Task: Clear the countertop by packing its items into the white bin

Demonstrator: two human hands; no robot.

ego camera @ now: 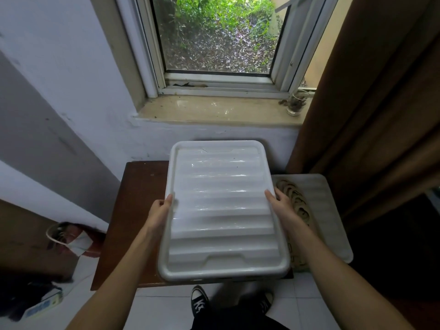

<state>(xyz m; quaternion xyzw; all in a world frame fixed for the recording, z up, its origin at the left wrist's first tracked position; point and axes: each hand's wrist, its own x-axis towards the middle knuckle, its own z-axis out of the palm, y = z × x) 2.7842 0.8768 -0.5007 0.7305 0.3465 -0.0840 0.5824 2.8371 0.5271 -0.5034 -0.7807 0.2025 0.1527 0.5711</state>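
Note:
A white ribbed plastic lid (pixel 221 208) fills the middle of the view, held flat above a dark brown wooden table (pixel 140 198). My left hand (pixel 162 211) grips its left edge, thumb on top. My right hand (pixel 282 206) grips its right edge the same way. Whatever lies beneath the lid, the white bin included, is hidden.
Right of the table lies a second pale ribbed lid (pixel 328 210) with a stack of tan rings (pixel 297 201) on it. A stone windowsill (pixel 214 110) with a glass jar (pixel 295 106) runs behind. A brown curtain (pixel 371 115) hangs at right. A bag (pixel 71 239) sits on the floor at left.

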